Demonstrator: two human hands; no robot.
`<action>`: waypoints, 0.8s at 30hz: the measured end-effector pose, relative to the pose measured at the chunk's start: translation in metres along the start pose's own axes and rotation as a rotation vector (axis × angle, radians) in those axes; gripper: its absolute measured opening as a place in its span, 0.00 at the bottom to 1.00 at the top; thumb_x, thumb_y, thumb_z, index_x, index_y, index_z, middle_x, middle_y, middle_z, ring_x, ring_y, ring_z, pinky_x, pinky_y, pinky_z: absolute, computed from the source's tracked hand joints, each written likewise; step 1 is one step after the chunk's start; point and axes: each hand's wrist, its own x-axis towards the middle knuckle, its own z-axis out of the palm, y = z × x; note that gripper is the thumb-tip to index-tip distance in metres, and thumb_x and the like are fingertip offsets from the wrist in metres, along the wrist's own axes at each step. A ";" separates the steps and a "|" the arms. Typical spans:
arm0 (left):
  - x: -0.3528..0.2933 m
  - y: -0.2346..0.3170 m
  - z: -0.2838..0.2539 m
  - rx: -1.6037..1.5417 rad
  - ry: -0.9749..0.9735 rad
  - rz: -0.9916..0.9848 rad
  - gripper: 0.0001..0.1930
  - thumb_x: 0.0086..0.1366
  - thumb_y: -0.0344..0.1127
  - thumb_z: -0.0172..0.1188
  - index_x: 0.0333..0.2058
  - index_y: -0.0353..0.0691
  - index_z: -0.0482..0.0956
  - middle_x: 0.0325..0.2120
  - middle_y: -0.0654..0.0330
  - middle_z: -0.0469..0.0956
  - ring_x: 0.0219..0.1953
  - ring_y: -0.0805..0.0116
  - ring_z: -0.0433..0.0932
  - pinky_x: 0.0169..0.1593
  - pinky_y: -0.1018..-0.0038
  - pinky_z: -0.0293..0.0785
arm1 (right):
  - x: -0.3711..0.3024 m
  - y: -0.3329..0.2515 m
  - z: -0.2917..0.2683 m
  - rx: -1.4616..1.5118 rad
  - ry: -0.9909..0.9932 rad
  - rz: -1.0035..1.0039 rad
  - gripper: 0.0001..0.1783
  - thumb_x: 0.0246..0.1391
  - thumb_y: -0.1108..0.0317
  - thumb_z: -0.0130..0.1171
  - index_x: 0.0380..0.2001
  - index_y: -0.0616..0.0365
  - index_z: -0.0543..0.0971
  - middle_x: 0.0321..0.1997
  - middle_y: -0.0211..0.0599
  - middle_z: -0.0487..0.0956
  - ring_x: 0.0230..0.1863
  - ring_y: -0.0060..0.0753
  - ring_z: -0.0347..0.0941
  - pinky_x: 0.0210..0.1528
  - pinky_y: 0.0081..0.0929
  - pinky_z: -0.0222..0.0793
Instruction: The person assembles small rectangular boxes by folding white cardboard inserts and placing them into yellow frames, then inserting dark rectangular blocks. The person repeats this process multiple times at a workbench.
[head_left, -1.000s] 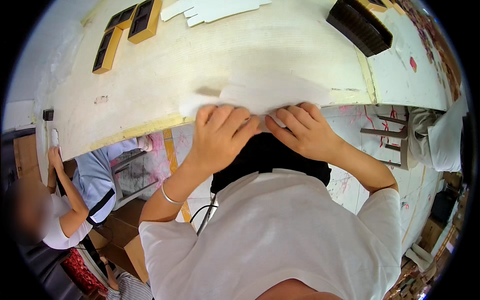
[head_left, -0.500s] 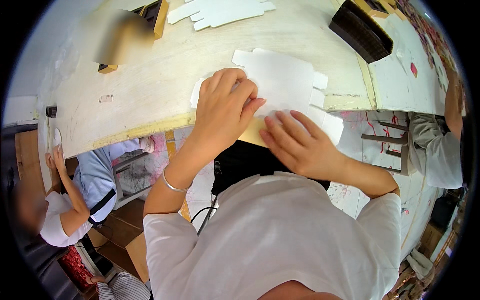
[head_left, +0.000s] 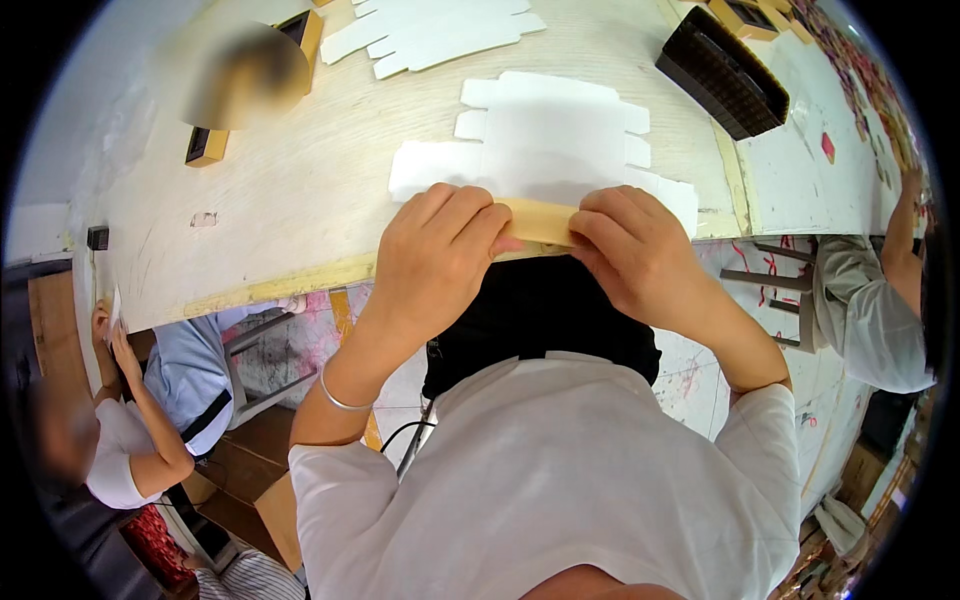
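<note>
We find the folding step in hand: the left hand [head_left: 435, 250] and right hand [head_left: 640, 255] both pinch a tan flap [head_left: 537, 221] of the white die-cut carton blank [head_left: 545, 150], which lies flat at the near edge of the desk [head_left: 280, 190]. We judge the next move needs a firm, even crease.

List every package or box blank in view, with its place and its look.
Flat white die-cut box blank: on the table, beyond both hands.
Tan flap: table's near edge, pinched between left hand and right hand.
More white blanks: far edge.
Black ribbed tray: upper right.
Tan box, dark inside: upper left.
</note>
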 end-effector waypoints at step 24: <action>0.030 -0.022 -0.030 -0.402 -0.342 -0.440 0.15 0.57 0.28 0.59 0.44 0.37 0.73 0.31 0.53 0.76 0.30 0.62 0.74 0.36 0.71 0.70 | -0.032 0.006 -0.021 -0.095 -0.237 -0.210 0.26 0.41 0.72 0.64 0.49 0.57 0.75 0.57 0.45 0.70 0.57 0.44 0.67 0.56 0.43 0.63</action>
